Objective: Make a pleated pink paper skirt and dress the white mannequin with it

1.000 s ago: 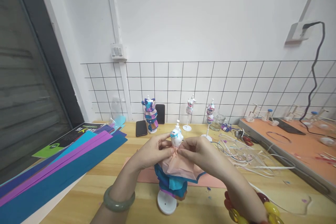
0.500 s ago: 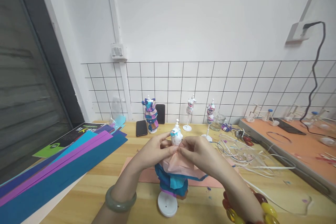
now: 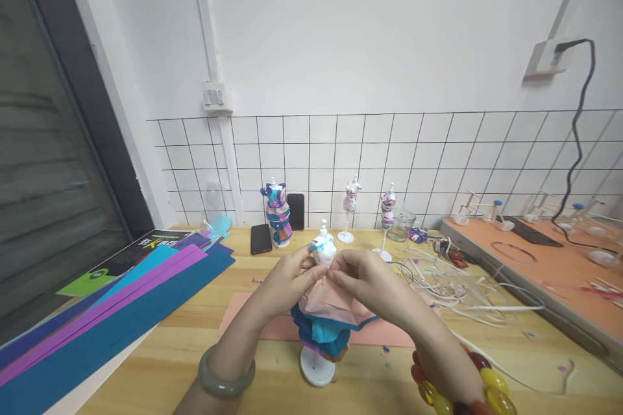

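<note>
A small white mannequin (image 3: pixel 323 248) on a round white base (image 3: pixel 317 367) stands on the wooden table in front of me. It wears a layered blue paper skirt (image 3: pixel 322 332) with a pink paper sheet (image 3: pixel 325 301) draped over it. My left hand (image 3: pixel 288 277) and my right hand (image 3: pixel 364 276) meet at the mannequin's waist. Both pinch the pink paper against it, fingers closed. A green bangle sits on my left wrist, coloured beads on my right.
Long blue and purple paper sheets (image 3: pixel 111 311) lie at the left. A pink sheet (image 3: pixel 384 333) lies under the mannequin. At the back stand dressed mannequins (image 3: pixel 278 214), two phones (image 3: pixel 261 238) and a glass bowl (image 3: pixel 402 225). White strips (image 3: pixel 457 285) tangle at the right beside an orange board (image 3: pixel 540 259).
Both hands have stayed at the mannequin's waist, gathering the pink paper tighter. The view has shifted slightly, so the mannequin and its base sit a little further right.
</note>
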A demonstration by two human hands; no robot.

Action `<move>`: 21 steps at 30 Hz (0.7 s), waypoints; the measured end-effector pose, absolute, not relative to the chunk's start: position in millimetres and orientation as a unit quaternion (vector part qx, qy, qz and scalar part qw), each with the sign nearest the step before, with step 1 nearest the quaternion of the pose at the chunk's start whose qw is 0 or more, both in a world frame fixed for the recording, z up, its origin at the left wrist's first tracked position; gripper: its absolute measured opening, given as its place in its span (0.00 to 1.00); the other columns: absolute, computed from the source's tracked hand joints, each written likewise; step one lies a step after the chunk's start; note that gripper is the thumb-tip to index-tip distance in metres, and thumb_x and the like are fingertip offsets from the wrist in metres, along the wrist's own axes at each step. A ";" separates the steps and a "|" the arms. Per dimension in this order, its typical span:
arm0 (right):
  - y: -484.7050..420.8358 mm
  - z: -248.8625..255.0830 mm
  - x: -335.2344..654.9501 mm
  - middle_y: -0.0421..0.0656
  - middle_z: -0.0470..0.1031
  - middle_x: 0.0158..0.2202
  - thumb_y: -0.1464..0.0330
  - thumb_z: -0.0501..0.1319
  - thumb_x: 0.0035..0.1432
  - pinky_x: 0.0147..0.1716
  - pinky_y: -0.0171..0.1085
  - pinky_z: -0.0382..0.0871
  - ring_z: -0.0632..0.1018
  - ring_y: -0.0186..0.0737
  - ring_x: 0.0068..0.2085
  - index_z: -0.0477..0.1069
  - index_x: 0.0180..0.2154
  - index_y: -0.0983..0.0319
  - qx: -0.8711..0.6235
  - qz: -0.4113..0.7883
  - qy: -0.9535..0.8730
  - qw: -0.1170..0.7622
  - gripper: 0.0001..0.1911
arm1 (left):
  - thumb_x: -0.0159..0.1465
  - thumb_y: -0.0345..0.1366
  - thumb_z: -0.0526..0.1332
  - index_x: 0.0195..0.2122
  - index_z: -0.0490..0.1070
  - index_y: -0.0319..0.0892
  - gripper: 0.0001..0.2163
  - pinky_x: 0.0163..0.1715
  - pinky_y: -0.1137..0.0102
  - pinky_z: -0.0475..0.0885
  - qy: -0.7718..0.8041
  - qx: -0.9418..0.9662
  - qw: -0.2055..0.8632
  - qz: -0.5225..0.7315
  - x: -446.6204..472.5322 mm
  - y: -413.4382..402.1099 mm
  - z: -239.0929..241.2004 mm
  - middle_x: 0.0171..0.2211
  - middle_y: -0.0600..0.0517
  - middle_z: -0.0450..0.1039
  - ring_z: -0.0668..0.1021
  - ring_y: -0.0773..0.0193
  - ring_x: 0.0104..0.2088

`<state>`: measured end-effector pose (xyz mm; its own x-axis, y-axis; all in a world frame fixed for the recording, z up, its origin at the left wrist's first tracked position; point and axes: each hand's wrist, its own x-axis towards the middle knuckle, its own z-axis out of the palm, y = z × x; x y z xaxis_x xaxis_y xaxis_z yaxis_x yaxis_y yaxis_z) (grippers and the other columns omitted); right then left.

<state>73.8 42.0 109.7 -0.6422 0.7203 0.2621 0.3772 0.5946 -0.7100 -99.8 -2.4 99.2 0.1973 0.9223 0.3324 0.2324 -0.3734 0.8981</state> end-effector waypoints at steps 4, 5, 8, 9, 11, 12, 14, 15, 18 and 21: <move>43.8 109.2 73.9 0.36 0.63 0.21 0.68 0.53 0.58 0.22 0.30 0.53 0.63 0.31 0.24 0.64 0.24 0.63 -0.330 0.296 -0.854 0.272 0.11 | 0.63 0.41 0.55 0.41 0.69 0.40 0.11 0.36 0.70 0.67 0.464 0.700 0.305 0.449 -98.6 -1.9 98.0 0.33 0.50 0.74 0.74 0.61 0.35; 44.3 109.1 73.8 0.36 0.62 0.21 0.67 0.53 0.58 0.22 0.30 0.53 0.63 0.31 0.24 0.64 0.24 0.63 -0.332 0.293 -0.855 0.270 0.11 | 0.64 0.41 0.54 0.40 0.69 0.40 0.11 0.34 0.70 0.67 0.473 0.704 0.292 0.441 -98.4 -2.4 98.5 0.31 0.52 0.73 0.74 0.62 0.33; 45.2 108.7 73.5 0.36 0.63 0.22 0.67 0.53 0.58 0.22 0.31 0.53 0.63 0.32 0.25 0.65 0.26 0.63 -0.332 0.295 -0.856 0.266 0.10 | 0.64 0.41 0.53 0.39 0.69 0.40 0.11 0.31 0.71 0.65 0.490 0.714 0.271 0.421 -98.2 -5.4 101.8 0.28 0.54 0.71 0.72 0.64 0.30; 45.3 108.5 73.3 0.36 0.63 0.22 0.67 0.53 0.58 0.23 0.31 0.53 0.63 0.32 0.25 0.65 0.26 0.63 -0.330 0.298 -0.855 0.266 0.10 | 0.64 0.41 0.53 0.39 0.69 0.40 0.11 0.31 0.71 0.65 0.485 0.715 0.277 0.419 -98.3 -6.5 103.1 0.28 0.54 0.72 0.72 0.64 0.31; 45.4 108.1 73.1 0.36 0.63 0.22 0.67 0.53 0.58 0.23 0.31 0.54 0.63 0.32 0.25 0.65 0.26 0.63 -0.330 0.297 -0.856 0.266 0.10 | 0.64 0.39 0.53 0.43 0.68 0.41 0.11 0.34 0.70 0.67 0.458 0.713 0.317 0.425 -98.7 -8.0 104.9 0.33 0.52 0.74 0.74 0.63 0.34; 45.3 108.0 73.1 0.36 0.62 0.22 0.67 0.53 0.58 0.23 0.31 0.53 0.63 0.32 0.25 0.64 0.26 0.63 -0.331 0.295 -0.856 0.267 0.10 | 0.64 0.38 0.54 0.46 0.68 0.41 0.12 0.37 0.69 0.68 0.440 0.709 0.343 0.431 -98.9 -8.3 105.2 0.36 0.50 0.75 0.75 0.61 0.37; 44.8 108.3 73.4 0.36 0.62 0.21 0.66 0.54 0.58 0.22 0.31 0.53 0.63 0.32 0.25 0.63 0.25 0.62 -0.335 0.289 -0.856 0.267 0.11 | 0.64 0.36 0.54 0.51 0.66 0.42 0.14 0.42 0.67 0.68 0.409 0.698 0.385 0.445 -99.5 -8.0 104.7 0.43 0.48 0.74 0.75 0.60 0.42; 44.3 108.8 73.7 0.36 0.62 0.21 0.66 0.54 0.59 0.22 0.31 0.53 0.63 0.32 0.25 0.63 0.25 0.62 -0.337 0.287 -0.856 0.267 0.11 | 0.64 0.36 0.55 0.52 0.65 0.42 0.15 0.44 0.66 0.68 0.400 0.693 0.395 0.452 -99.8 -7.5 104.0 0.44 0.47 0.74 0.75 0.59 0.44; 42.5 112.3 75.6 0.36 0.63 0.22 0.66 0.54 0.59 0.22 0.31 0.53 0.63 0.32 0.25 0.64 0.25 0.62 -0.332 0.290 -0.858 0.264 0.11 | 0.63 0.34 0.56 0.53 0.65 0.42 0.16 0.45 0.65 0.67 0.390 0.685 0.403 0.465 -100.5 -5.7 101.6 0.45 0.46 0.74 0.75 0.58 0.44; 40.5 116.8 77.8 0.36 0.64 0.22 0.65 0.53 0.60 0.23 0.31 0.54 0.63 0.32 0.25 0.65 0.26 0.63 -0.311 0.315 -0.860 0.255 0.12 | 0.63 0.34 0.56 0.53 0.65 0.40 0.17 0.43 0.65 0.68 0.390 0.677 0.411 0.469 -101.0 -4.5 100.2 0.43 0.45 0.75 0.75 0.57 0.44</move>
